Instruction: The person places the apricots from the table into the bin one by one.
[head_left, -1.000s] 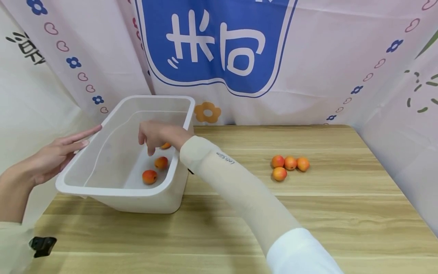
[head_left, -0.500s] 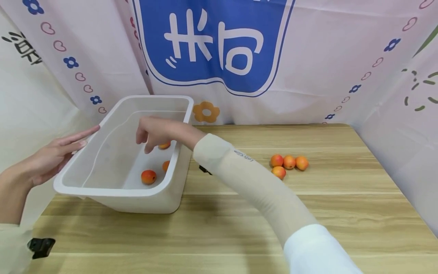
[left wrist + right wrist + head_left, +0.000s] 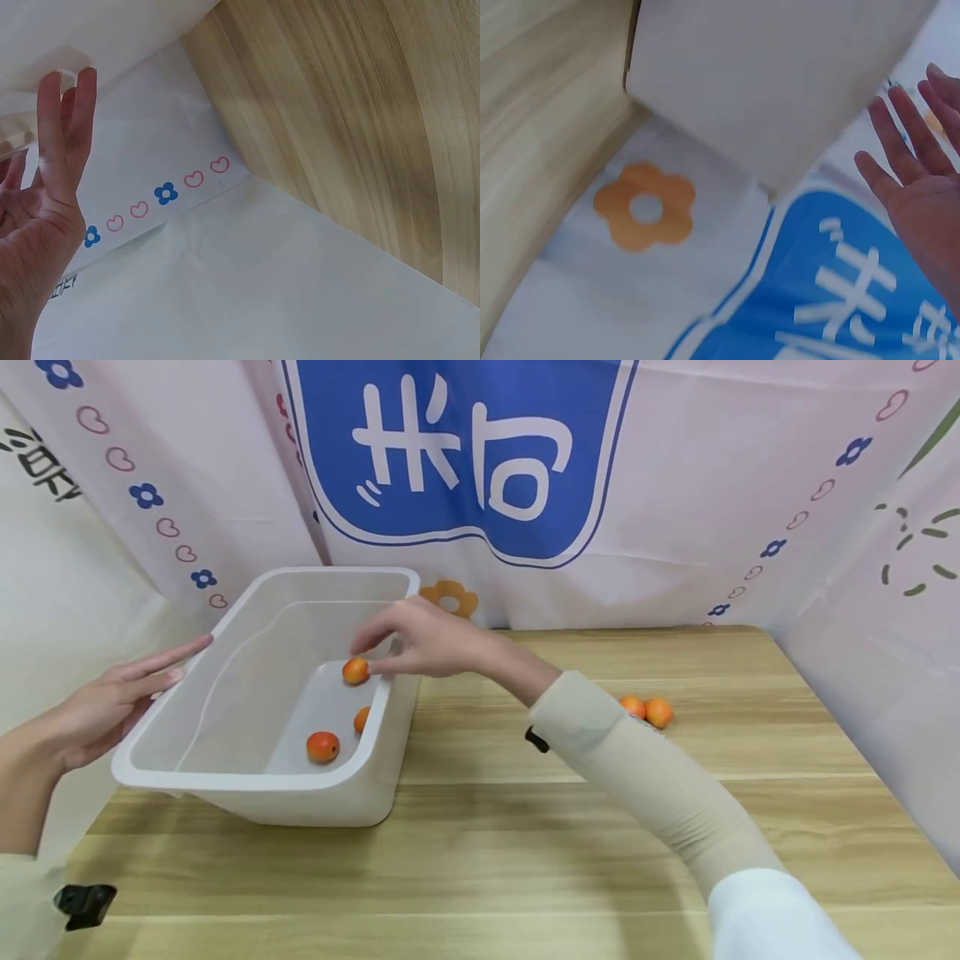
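A white plastic bin (image 3: pixel 232 779) stands at the left of the table. Three small orange-red apricots lie on its floor: one near the front (image 3: pixel 322 747), a second partly hidden by the right wall (image 3: pixel 362 720), a third farther back (image 3: pixel 356 671). My left hand (image 3: pixel 105 706) rests against the bin's left rim, fingers stretched out. Above the right rim is my right hand (image 3: pixel 438 639), its fingertips overlapping the rear apricot in the head view. The right wrist view shows that hand (image 3: pixel 922 180) with spread fingers and nothing in them.
Two more apricots (image 3: pixel 658 712) show on the wooden table (image 3: pixel 487 860) to the right, partly behind my right sleeve (image 3: pixel 645 785). A printed white cloth (image 3: pixel 690 527) hangs behind the table, and more white cloth lines both sides.
My right hand has risen from inside the bin and shifted right to its rim, its fingers opening out. The rear apricot is now in fuller view. My left hand keeps its place.
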Tool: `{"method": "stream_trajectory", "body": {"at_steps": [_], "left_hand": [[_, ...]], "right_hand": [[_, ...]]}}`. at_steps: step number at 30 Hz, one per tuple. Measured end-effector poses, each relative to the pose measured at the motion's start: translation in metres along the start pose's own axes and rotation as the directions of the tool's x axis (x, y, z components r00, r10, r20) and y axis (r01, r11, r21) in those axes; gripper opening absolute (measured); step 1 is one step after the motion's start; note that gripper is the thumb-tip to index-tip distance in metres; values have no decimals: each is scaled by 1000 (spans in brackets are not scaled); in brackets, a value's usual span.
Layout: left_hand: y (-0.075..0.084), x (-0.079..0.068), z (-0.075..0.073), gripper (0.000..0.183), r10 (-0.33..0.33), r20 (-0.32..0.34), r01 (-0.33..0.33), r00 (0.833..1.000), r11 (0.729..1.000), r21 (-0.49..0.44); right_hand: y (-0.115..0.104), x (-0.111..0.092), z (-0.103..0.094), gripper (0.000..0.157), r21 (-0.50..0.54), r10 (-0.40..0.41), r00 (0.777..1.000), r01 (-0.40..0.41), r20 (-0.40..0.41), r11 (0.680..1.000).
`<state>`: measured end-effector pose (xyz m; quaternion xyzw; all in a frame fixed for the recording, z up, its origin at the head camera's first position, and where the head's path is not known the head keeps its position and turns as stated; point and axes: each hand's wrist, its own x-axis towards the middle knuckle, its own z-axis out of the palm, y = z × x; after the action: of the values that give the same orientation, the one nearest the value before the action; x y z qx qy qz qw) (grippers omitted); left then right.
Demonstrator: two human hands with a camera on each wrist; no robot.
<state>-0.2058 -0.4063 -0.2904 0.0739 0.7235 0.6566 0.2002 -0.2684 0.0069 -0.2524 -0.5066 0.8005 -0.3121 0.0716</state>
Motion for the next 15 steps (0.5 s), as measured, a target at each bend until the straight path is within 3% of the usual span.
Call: {"method": "stream_trajectory", "body": {"at_steps": [5, 9, 15], "left_hand": [[-1, 2, -4, 54, 14, 51, -13, 999, 1000, -25], [-3, 3, -6, 52, 10, 42, -9, 999, 999, -31], [-4, 3, -8, 51, -13, -6, 13, 1000, 1000, 12]], "right_hand": [[9, -33, -23, 28, -12, 12, 993, -13, -117, 1000], [19, -57, -37, 28, -13, 40, 989, -42, -145, 999], [52, -94, -42, 24, 18, 76, 983, -74, -169, 997]]}}
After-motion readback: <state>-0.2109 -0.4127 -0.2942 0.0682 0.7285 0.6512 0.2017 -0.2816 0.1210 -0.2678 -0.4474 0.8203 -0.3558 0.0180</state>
